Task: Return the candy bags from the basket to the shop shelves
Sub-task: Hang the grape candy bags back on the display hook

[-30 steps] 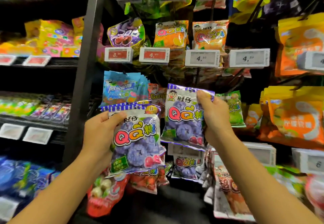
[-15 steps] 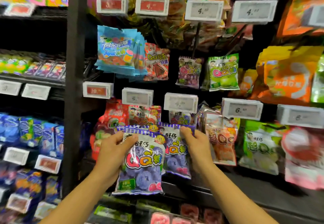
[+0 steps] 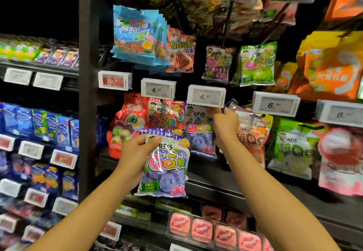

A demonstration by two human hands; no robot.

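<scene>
Glossy purple candy bag (image 3: 198, 133), pinched at its top by right hand (image 3: 225, 127), may miss the hidden peg; left hand (image 3: 135, 152) fingers grip another bag (image 3: 167, 170).

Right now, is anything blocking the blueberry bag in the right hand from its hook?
Yes: the price tag sits right above the right hand and its blueberry bag, hiding the hook.

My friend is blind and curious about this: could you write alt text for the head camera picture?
A person's right hand holds a purple candy bag up at a shelf hook under a price tag, while the left hand grips a matching purple bag lower down. Shop shelves around them hang full of bright sweets.
</scene>
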